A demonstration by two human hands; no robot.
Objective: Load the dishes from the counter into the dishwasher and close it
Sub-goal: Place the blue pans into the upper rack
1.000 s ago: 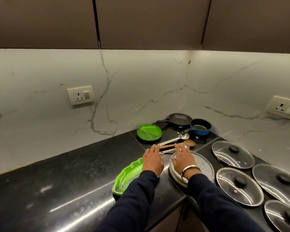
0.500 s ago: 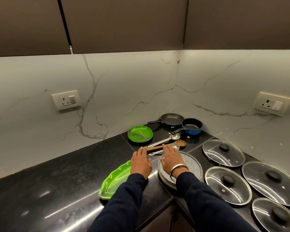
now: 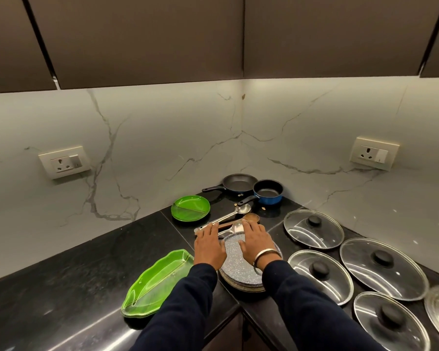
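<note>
A black polished stone counter (image 3: 81,282) is wrapped around the corner under the marble wall. On it are laid a green leaf-shaped tray (image 3: 157,282) at the left, a round green plate (image 3: 190,208) farther back, a black frying pan (image 3: 239,183) and a blue saucepan (image 3: 268,191) in the corner, and several spoons (image 3: 228,217) beside a stack of speckled grey plates (image 3: 238,269). Glass lids (image 3: 313,228) with black knobs are spread flat along the right side.

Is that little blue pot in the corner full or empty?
Empty: the blue pot stands upright and its dark inside bottom shows bare.
</note>
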